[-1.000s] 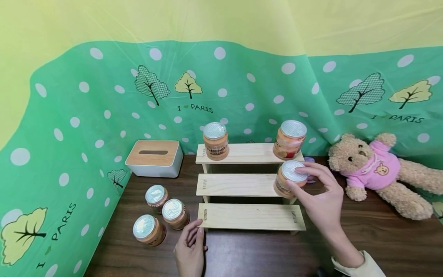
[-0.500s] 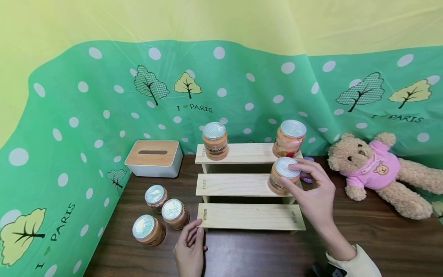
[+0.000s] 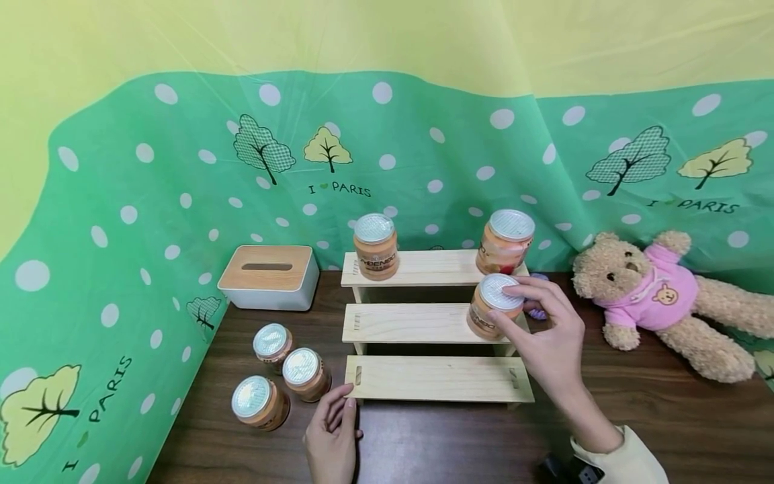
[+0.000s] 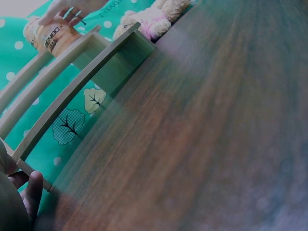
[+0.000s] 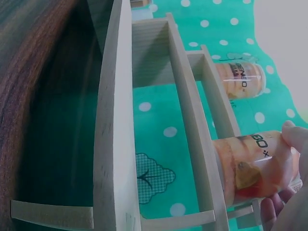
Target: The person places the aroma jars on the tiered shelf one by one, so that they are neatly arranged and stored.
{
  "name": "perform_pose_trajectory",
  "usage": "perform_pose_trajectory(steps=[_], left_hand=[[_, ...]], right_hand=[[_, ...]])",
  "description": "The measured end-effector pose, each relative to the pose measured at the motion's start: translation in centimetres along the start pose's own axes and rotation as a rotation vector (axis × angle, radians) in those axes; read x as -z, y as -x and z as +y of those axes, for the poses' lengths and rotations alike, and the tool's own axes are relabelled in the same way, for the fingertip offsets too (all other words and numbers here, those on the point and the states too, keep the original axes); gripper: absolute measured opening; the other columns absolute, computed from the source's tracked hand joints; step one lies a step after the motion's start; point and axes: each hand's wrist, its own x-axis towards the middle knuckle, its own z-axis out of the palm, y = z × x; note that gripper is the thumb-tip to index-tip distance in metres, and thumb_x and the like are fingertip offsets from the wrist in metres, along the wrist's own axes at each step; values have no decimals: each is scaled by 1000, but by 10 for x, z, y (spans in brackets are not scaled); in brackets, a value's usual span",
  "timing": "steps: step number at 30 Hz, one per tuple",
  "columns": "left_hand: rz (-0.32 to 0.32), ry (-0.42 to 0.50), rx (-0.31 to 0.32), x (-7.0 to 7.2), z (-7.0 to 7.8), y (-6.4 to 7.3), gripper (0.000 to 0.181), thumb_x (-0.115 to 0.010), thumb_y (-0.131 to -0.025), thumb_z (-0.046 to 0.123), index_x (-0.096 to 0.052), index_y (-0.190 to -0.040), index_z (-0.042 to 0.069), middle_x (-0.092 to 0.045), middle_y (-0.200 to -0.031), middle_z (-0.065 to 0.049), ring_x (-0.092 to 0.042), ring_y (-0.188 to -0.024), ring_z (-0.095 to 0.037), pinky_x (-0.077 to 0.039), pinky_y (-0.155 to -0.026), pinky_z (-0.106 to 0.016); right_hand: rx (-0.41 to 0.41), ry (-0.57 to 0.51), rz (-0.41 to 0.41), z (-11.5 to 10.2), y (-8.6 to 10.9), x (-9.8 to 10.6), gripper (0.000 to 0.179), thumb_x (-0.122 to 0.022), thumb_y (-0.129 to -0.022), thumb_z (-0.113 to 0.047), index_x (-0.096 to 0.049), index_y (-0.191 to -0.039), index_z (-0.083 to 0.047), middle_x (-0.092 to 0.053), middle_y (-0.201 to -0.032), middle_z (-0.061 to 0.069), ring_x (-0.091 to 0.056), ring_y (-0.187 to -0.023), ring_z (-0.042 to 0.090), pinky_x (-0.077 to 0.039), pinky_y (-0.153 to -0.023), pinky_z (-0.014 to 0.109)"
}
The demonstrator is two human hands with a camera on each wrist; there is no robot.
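My right hand (image 3: 553, 343) grips an orange jar (image 3: 484, 316) with a silvery lid, thumb and fingers at the jar's right side. This jar stands upright on the right end of the middle step of a three-tier wooden shelf (image 3: 417, 323); its dark lettering shows in the left wrist view. My left hand (image 3: 331, 440) holds the front left corner of the lowest step, fingers curled at its end. On the top step stand two similar jars, a left jar (image 3: 376, 249) and a right jar (image 3: 506, 242).
Several things stand around the shelf on the dark wooden table (image 3: 423, 444). Three jars, including a front jar (image 3: 260, 403), cluster at left. Behind them is a tissue box (image 3: 269, 279) with a wooden lid. A teddy bear (image 3: 656, 296) lies at right, before a green cloth backdrop (image 3: 435, 161).
My right hand has shifted the jar a little left on the middle step. Its lettering now faces further forward. My left hand stays at the shelf corner.
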Motion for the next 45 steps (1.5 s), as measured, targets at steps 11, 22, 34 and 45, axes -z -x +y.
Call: perform_pose_trajectory(steps=[11,22,34,45], left_hand=[[5,-7,2,0,0,0,16,-76,-104,2,-80,-119,7,-83,-105,-11,-75,-86,-4,-63,-54,-28],[6,-11,12,0,0,-1,16,-75,-104,1,-79,-119,7,-83,-105,-11,-75,-86,-5,-63,-54,-28],[4,-11,20,0,-2,-1,16,-76,-105,3,-80,-120,9,-82,-105,-9,-75,-86,-6,-63,-54,-28],[2,-11,12,0,-1,0,16,-76,-105,3,-80,-120,8,-82,-104,-9,-75,-85,-6,-63,-54,-28]], right_hand=[[29,4,-8,8,2,8,44,-92,-69,18,-79,-110,11,-70,-126,24,-63,-113,8,-52,-86,15],[55,-114,30,4,12,26,33,-86,-77,21,-72,-107,23,-72,-125,10,-64,-109,15,-54,-90,18],[111,-214,73,-5,32,34,25,-83,-86,18,-68,-104,27,-73,-118,19,-66,-109,19,-58,-91,18],[92,-186,64,-1,60,42,25,-83,-89,15,-67,-105,27,-74,-115,15,-69,-99,12,-57,-91,16]])
